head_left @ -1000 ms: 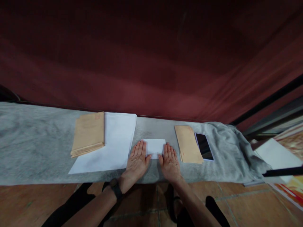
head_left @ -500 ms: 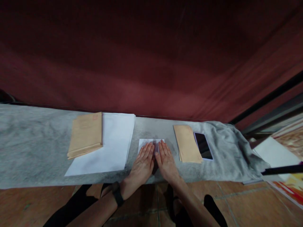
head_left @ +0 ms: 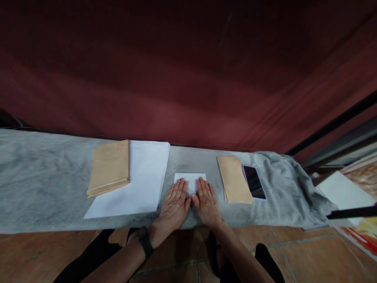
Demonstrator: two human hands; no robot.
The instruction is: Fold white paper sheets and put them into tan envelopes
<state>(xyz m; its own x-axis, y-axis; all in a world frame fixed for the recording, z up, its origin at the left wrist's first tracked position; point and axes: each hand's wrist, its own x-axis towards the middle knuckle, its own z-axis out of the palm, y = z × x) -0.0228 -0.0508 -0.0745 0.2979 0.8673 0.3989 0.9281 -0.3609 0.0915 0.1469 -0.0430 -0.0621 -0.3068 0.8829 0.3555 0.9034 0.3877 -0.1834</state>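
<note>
A small white piece of paper (head_left: 191, 177), apparently folded, lies on the grey cloth between and beneath my hands. My left hand (head_left: 175, 202) presses flat on its left part, fingers stretched out and pointing away from me. On the right part rests my right hand (head_left: 206, 202), also flat with straight fingers. The two thumbs nearly meet over the paper's middle. Its near edge is hidden by my palms. To the left is a stack of white sheets (head_left: 144, 177), with a pile of brown envelopes (head_left: 110, 163) on top. A few more brown envelopes (head_left: 235, 179) lie to the right.
A phone (head_left: 253, 182) with a dark screen lies against the right-hand envelopes. The grey cloth (head_left: 44, 184) covers the long narrow surface and bunches up at its right end. Behind it stands a dark red wall (head_left: 176, 78). Papers and a black bar (head_left: 352, 212) are at the far right.
My hands have spread slightly apart at the fingertips, uncovering more of the paper's middle. The thumbs have moved out towards each other. Envelopes, sheets and phone lie as before.
</note>
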